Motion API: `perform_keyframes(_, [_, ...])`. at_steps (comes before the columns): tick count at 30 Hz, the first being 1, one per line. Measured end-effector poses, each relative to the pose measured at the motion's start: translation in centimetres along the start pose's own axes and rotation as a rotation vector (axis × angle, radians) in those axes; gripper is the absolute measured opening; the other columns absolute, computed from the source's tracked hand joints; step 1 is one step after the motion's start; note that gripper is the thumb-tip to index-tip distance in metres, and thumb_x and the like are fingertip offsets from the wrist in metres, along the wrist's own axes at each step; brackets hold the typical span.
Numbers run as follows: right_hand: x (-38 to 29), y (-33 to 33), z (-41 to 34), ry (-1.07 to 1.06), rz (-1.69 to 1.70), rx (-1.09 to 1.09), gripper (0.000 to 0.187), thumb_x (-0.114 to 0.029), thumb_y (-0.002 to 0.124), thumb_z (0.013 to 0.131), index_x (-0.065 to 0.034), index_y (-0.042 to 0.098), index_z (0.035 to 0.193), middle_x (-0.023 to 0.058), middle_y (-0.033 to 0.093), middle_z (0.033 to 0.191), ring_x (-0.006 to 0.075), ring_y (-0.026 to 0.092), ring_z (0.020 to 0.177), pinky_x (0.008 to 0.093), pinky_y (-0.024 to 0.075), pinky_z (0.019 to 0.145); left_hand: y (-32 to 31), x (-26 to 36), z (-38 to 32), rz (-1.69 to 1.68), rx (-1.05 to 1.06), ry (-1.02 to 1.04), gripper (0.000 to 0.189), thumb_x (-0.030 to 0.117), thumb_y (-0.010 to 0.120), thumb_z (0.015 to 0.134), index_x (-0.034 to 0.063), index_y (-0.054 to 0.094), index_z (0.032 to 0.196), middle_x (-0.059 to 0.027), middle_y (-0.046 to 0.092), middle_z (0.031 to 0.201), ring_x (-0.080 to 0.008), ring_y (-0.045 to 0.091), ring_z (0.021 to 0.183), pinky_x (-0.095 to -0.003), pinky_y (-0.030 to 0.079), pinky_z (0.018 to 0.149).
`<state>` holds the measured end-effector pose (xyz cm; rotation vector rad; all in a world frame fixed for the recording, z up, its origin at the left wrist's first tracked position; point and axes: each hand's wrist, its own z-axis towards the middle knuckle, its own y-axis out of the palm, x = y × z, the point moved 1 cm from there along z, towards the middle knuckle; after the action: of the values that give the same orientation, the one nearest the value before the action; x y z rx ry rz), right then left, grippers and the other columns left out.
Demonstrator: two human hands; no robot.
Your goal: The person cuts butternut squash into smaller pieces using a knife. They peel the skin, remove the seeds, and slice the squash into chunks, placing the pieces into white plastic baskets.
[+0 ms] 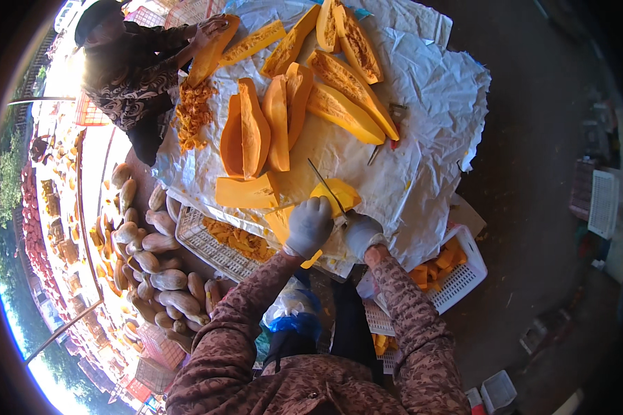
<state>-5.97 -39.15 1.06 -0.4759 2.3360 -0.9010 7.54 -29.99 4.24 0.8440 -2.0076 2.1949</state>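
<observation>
My right hand (362,233), in a pale glove, is closed on the handle of a long knife (326,182). The blade points up and left, across a piece of pumpkin (345,194). My left hand (310,226), gloved too, presses on the near left side of that piece; its fingers are curled. Left of it lie a cut pumpkin chunk (246,192) and another piece (279,222), partly behind the hand. Hollowed pumpkin halves (253,129) lie beyond, and long halves with fibrous insides (350,101) lie at the far side of the sheet-covered table.
A person (135,67) at the far left holds a pumpkin half (214,52) beside a heap of scraped pulp (193,116). Metal tools (394,116) lie on the plastic sheet (436,98). White crates (470,280) and whole pumpkins (168,279) are below the table.
</observation>
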Motion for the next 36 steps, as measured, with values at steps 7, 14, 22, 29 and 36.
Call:
perform_keyframes(7, [1.1,3.0,3.0,-0.040,-0.058,-0.080,0.031,-0.033,0.054,0.098,-0.0146,0.070,0.116,0.0145,0.075,0.110,0.0332,0.072,0.102,0.0477,0.0574,0.085,0.6,0.9,0.1,-0.007,0.009,0.009,0.034,0.015,0.073,0.072,0.0055,0.061,0.103,-0.0150,0.062,0.092,-0.0380,0.063,0.080,-0.0479,0.052,0.066])
perform_keyframes(14, [3.4,10.5,7.3,0.030,0.030,0.004,0.038,-0.037,0.051,0.099,-0.0115,0.071,0.119,0.0157,0.076,0.109,0.0324,0.074,0.102,0.0463,0.0576,0.086,0.4,0.8,-0.1,-0.001,0.008,-0.024,0.036,0.015,0.073,0.074,0.0061,0.061,0.107,-0.0167,0.064,0.096,-0.0387,0.064,0.084,-0.0485,0.053,0.069])
perform_keyframes(22, [3.2,10.2,9.7,-0.013,-0.045,-0.115,0.034,-0.034,0.056,0.093,-0.0124,0.069,0.116,0.0162,0.075,0.109,0.0345,0.073,0.098,0.0493,0.0564,0.082,-2.5,-3.2,-1.0,-0.067,0.170,-0.213,0.045,0.006,0.075,0.078,0.0039,0.060,0.121,-0.0210,0.064,0.106,-0.0439,0.064,0.095,-0.0479,0.053,0.079])
perform_keyframes(29, [3.3,9.5,9.1,-0.029,-0.180,-0.102,0.028,-0.025,0.051,0.095,-0.0137,0.070,0.113,0.0154,0.077,0.105,0.0330,0.075,0.095,0.0491,0.0574,0.076,-2.8,-10.1,0.2,-0.433,0.306,-0.423,0.029,0.008,0.075,0.085,0.0030,0.068,0.113,-0.0172,0.068,0.103,-0.0335,0.069,0.094,-0.0406,0.054,0.082])
perform_keyframes(36, [0.8,11.1,1.8,0.171,0.261,0.106,0.028,-0.029,0.055,0.092,-0.0106,0.065,0.110,0.0197,0.074,0.092,0.0399,0.073,0.085,0.0544,0.0557,0.075,-5.9,-16.2,6.4,-0.799,0.213,-0.509,0.023,0.007,0.075,0.087,0.0001,0.069,0.108,-0.0030,0.069,0.091,-0.0126,0.064,0.082,-0.0275,0.052,0.074])
